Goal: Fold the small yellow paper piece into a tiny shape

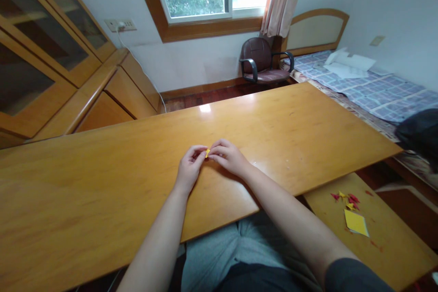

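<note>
Between my fingertips is a small folded piece of yellow paper (207,153), mostly covered by the fingers, so its exact shape does not show. My left hand (190,168) pinches it from the left with thumb and forefinger. On the other side my right hand (228,157) grips it, its fingers curled and close together. Both hands are just above the wooden table (102,182), near its front edge.
A lower board (393,237) at the right holds a stack of yellow paper squares (356,222) and several small red and yellow folded paper pieces (349,200). Beyond the table are an armchair (258,59), a bed (376,91) and a cabinet (112,86).
</note>
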{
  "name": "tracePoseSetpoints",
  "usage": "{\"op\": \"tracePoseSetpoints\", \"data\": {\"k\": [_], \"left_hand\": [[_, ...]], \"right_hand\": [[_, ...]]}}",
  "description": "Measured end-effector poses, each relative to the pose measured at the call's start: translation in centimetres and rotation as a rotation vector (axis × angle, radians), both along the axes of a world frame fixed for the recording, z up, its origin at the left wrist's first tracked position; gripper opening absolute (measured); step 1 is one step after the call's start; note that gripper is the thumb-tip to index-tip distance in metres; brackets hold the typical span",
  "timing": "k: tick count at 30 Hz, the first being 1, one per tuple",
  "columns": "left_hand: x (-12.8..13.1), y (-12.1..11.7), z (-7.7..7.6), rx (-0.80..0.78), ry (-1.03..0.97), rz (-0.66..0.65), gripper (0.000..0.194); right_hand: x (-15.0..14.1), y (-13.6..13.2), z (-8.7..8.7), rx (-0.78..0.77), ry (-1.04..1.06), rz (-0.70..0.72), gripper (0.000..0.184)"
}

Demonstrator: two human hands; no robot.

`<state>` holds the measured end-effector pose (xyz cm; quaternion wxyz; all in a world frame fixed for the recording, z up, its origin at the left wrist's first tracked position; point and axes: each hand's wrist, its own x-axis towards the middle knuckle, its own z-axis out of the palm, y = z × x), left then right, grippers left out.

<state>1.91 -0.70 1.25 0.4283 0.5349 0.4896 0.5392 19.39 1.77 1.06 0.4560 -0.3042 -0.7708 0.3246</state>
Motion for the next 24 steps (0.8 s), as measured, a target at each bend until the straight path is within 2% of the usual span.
{"op": "tracePoseSetpoints", "data": {"k": [5, 13, 24], "left_hand": [[0.08, -0.40, 0.37, 0.023, 0.032, -0.064, 0.016], [-0.02, -0.44, 0.18, 0.043, 0.116, -0.030, 0.019], [0.07, -0.21, 0.09, 0.020, 0.036, -0.036, 0.022]], "right_hand": [[0.13, 0.20, 0.17, -0.092, 0.052, -0.018, 0.007], [0.16, 0.17, 0.53, -0.134, 0.106, -0.031, 0.010], [0.19, 0.18, 0.28, -0.148, 0.131, -0.045, 0.012]]}}
